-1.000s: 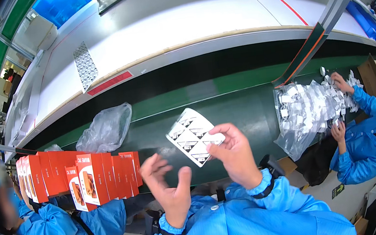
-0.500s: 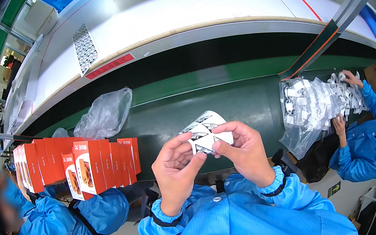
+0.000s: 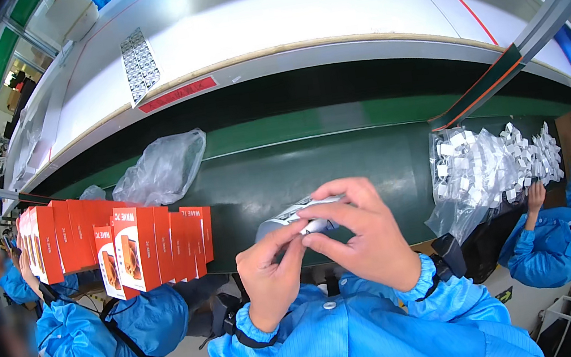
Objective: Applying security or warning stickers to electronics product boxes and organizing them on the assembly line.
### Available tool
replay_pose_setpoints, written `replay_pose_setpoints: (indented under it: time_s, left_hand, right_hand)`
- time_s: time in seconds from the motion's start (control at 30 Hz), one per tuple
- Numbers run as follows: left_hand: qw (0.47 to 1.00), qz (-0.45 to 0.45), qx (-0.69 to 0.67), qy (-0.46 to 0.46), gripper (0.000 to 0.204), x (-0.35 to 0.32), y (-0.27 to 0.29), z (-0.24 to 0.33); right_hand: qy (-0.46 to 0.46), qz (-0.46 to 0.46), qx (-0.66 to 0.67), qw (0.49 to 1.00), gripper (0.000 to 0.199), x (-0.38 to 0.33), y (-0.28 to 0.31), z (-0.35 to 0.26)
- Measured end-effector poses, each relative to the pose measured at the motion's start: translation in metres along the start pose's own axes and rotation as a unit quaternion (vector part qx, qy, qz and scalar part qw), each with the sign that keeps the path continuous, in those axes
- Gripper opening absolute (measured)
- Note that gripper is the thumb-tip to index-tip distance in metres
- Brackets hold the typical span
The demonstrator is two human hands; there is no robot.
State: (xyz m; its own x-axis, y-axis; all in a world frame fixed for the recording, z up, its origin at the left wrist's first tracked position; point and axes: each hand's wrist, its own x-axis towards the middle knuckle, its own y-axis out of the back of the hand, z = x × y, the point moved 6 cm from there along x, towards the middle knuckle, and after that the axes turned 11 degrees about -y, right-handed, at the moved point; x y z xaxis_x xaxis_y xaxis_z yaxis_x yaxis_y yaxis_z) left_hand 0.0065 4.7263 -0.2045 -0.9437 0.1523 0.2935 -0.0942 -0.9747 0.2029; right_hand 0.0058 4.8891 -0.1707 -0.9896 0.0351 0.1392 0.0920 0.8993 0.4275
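Left hand (image 3: 269, 279) and right hand (image 3: 374, 239) both pinched on a label sheet (image 3: 278, 220), held curved just above the green belt (image 3: 370, 159). Thumbs and index fingers closed together at its near edge; exact contact hidden, can't tell if any single label is lifted off the backing.

Risks, my read: a tight pinch on a bent sheet could crease it. Uneven pull between the two sides could tear a label or bring it up crooked. Adhesive might catch on bare fingertips or fold onto itself. Grip sits at the near edge only, so the far end could flop onto the belt, or the sheet could slip if the right fingers loosen.

Pose: fingertips meet in front of the body, palms turned inward. Right hand slightly higher, a finger reaching across the top of the sheet; left hand lower, thumb and index angled up toward the right one. Black wristbands (image 3: 257, 339) on both wrists.

Left of the hands: red-orange boxes (image 3: 166, 243), standing close together; a wide arm swing could tip one. Right of the hands: small white parts (image 3: 470, 166), some bagged, co-worker's hand (image 3: 536, 196) beside them; a dropped white label could get lost there. Beyond and left: crumpled clear bag (image 3: 164, 170). Farthest: white desk (image 3: 321, 13), second label sheet (image 3: 140, 64) at its front edge, could get brushed off.
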Motion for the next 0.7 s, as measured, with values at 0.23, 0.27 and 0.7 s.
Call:
replay_pose_setpoints:
  time_s: [0.23,0.27,0.7]
  left_hand:
    - [0.948,0.092,-0.279,0.12,0.021,-0.003,0.009,-0.002]
    - [0.948,0.093,-0.28,0.122,0.021,-0.001,0.01,-0.002]
    - [0.976,-0.061,-0.035,0.205,0.026,-0.004,0.0,-0.015]
  right_hand:
    - [-0.073,-0.075,0.125,0.987,0.019,0.003,-0.023,0.0]
    - [-0.057,-0.058,0.121,0.989,0.019,0.003,-0.022,-0.001]
    - [0.006,0.148,0.033,0.988,0.014,-0.03,-0.032,0.024]
